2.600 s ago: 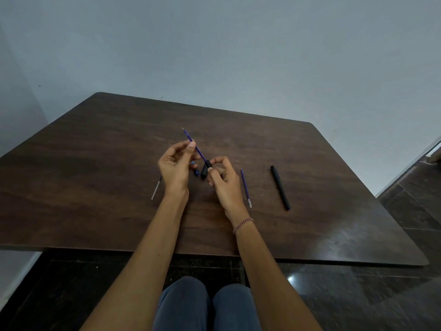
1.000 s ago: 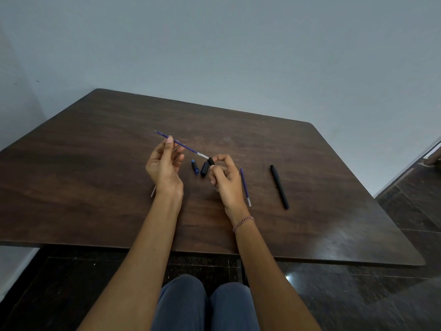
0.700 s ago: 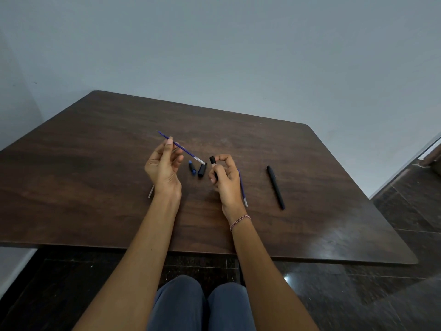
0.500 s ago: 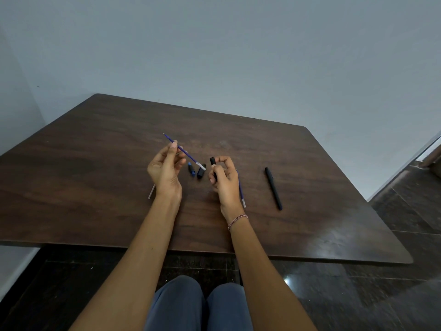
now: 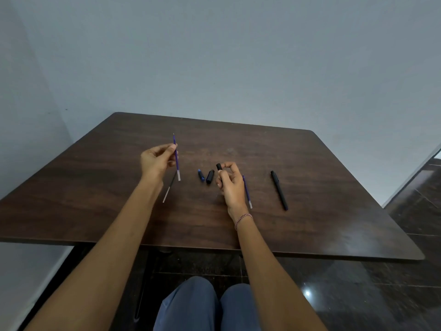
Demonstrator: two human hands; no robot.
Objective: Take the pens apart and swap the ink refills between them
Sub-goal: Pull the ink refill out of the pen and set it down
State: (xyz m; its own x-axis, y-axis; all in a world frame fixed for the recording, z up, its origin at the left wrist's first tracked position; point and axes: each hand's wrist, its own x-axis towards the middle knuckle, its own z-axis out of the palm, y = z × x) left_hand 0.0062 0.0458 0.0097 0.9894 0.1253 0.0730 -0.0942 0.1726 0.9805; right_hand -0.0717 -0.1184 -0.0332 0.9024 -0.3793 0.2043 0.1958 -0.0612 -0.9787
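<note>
refill (image 5: pixel 176 156) swung upright, left hand (image 5: pixel 155 161) | right hand (image 5: pixel 229 182) grips, seemingly, barrel (image 5: pixel 219 167)

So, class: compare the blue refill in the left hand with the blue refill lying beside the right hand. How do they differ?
The refill in the left hand is the held refill: it is pinched clear of the table, nearly upright, with its pale end down. The lying refill rests flat on the table, untouched, just right of the right hand. Both are thin blue tubes with a pale end nearest the person.
</note>
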